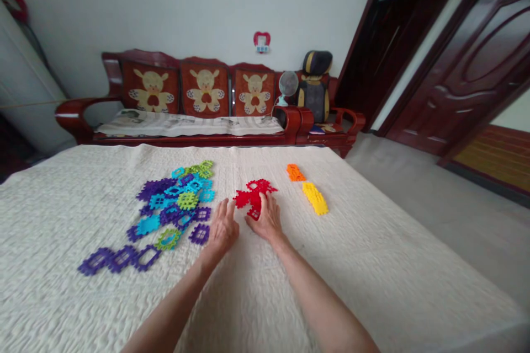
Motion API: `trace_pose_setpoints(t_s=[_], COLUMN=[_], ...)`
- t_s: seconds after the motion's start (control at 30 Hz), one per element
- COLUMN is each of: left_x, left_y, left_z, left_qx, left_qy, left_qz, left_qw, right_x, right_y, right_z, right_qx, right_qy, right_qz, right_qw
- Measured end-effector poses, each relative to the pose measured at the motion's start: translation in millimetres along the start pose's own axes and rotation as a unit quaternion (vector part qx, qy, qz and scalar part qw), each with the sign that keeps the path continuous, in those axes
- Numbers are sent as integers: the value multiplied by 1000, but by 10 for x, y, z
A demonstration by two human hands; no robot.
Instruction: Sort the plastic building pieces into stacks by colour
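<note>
A small cluster of red interlocking plastic tiles (248, 197) lies on the cream quilted cloth in front of me. My right hand (268, 219) is at its near right side, with thumb and fingers around a red tile with a window grid (254, 213). To the left, my left hand (224, 227) hovers or rests just short of the red tiles, its fingers slightly apart and nothing seen in them. Near its left side is a purple window tile (200, 234). The undersides of both hands' fingers are partly hidden.
A heap of purple, blue and green tiles (159, 202) spreads at left, with a row of purple tiles (122, 258) nearer me. Orange tiles (295, 172) and a yellow stack (314, 199) lie at right. Beyond the cloth-covered table (364, 253) stands a wooden sofa (77, 116).
</note>
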State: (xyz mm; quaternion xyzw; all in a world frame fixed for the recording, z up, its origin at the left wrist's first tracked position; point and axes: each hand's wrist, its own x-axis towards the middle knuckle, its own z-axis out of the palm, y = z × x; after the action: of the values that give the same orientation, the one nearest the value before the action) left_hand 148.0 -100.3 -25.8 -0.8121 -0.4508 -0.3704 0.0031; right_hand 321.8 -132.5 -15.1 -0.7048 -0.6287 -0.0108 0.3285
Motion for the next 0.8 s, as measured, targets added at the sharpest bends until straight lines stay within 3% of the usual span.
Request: trace_pose_setpoints(t_s=[0.07,0.17,0.3,0.4,0.5,0.63,0.8], left_x=[189,431,659,786,902,990,971], left_y=[-14,-152,-321,-322,-255,-208,-235], left_z=[131,227,314,405,499,577,627], left_qx=[-8,-41,-64,-54,-57,-83,-109], left_qy=[-26,-67,-73,-54,-42,-38,-15], left_qz=[-47,-68,-84,-112,-146,-131,-160], left_qw=[999,995,992,991,987,987,981], right_x=[0,1,3,-4,-22,4,333], right_y=[-13,-9,7,6,6,85,392], right_z=[-4,-11,-25,-31,-15,20,-20], right_qx=[2,9,28,39,44,43,37], right_qy=[1,1,8,17,26,18,-14], right_qz=[3,2,-2,-2,-6,-14,-11], right_qw=[1000,1000,1000,999,999,999,999])
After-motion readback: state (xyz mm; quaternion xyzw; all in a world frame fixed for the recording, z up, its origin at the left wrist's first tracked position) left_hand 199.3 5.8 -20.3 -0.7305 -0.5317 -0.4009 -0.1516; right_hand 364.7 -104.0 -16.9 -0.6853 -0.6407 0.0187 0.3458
